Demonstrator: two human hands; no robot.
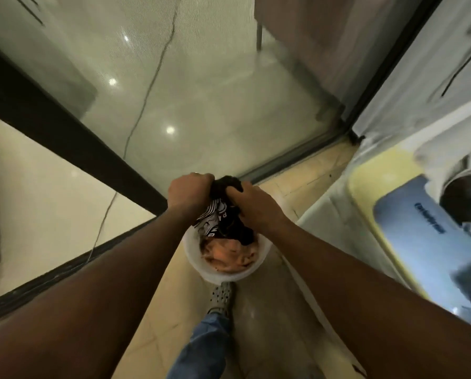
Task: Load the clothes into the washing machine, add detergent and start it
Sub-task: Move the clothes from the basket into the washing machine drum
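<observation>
A white bucket [215,274] stands on the floor in front of my foot, with an orange garment [228,255] lying inside it. Above the bucket hangs a dark garment with white stripes and lettering [223,217]. My left hand [189,191] and my right hand [253,205] both grip its bunched top, close together. The washing machine [409,220] is at the right, blurred, with a yellow and blue front and its round dark drum opening [464,198] at the right edge.
A glass sliding door with a black frame [73,138] runs along the left and ahead. A thin cable [146,91] trails across the floor behind the glass. My foot in a grey perforated shoe [220,296] stands on beige floor tiles just behind the bucket.
</observation>
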